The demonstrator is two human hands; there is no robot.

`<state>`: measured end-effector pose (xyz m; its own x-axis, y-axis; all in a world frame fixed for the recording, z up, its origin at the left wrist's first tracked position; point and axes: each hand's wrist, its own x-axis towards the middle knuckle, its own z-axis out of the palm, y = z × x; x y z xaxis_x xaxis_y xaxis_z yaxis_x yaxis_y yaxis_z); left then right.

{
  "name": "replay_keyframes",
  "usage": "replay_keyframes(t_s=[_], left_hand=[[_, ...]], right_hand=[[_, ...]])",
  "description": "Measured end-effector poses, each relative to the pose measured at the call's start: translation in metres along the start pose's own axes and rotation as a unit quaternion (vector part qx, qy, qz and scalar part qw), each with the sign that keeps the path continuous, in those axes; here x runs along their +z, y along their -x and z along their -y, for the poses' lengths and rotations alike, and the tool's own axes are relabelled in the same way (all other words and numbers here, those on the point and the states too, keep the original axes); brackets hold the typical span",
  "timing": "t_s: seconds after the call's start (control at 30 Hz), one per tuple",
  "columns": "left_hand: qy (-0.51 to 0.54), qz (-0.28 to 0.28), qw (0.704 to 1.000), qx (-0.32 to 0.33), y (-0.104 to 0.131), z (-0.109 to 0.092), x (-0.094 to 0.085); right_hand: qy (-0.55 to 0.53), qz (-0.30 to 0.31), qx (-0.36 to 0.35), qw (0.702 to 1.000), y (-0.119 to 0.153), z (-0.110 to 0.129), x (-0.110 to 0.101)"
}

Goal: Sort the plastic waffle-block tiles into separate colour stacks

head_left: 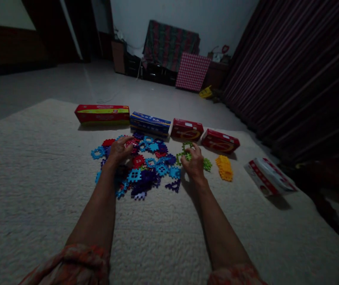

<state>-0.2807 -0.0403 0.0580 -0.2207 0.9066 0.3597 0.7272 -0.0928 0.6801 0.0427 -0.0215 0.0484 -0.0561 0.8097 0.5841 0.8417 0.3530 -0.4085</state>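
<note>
A loose heap of plastic interlocking building pieces (153, 147), some gear-shaped and some square, lies on the pale mat in blue, purple and red. My left hand (121, 151) is over the heap's left side beside red pieces, its thumb and fingers apart. On the right, my right hand (195, 162) has its thumb and fingers curled around a green building piece (188, 156). More green pieces (207, 164) lie just beyond that hand. Farther right is a row of yellow pieces (224, 168) set close together. Part of the heap is hidden behind my left hand and forearm.
Behind the pieces stand a long red-and-yellow box (102, 114), a blue box (150, 124) and two red boxes (187, 130). A white-and-red package (271, 177) lies at the right of the mat (163, 241). Dark curtains (288, 71) hang beyond it.
</note>
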Motion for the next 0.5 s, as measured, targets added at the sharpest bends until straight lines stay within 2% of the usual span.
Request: replay_keyframes(t_s=[0.1,0.2,0.3,0.5], left_hand=[[-0.013,0.022,1.000,0.000,0.001,-0.001,-0.001],[-0.035,0.065,0.997,-0.008,0.003,-0.002,-0.001],[-0.051,0.116,0.992,-0.021,0.003,-0.003,-0.001],[-0.053,0.181,0.982,-0.028,0.004,-0.010,-0.002]], right_hand=[[0.029,-0.026,0.028,0.999,0.005,-0.032,-0.019],[0.052,-0.028,0.068,0.996,0.004,-0.051,-0.024],[0.063,0.001,0.098,0.993,0.003,-0.057,-0.020],[0.071,0.052,0.097,0.991,0.004,-0.053,-0.016]])
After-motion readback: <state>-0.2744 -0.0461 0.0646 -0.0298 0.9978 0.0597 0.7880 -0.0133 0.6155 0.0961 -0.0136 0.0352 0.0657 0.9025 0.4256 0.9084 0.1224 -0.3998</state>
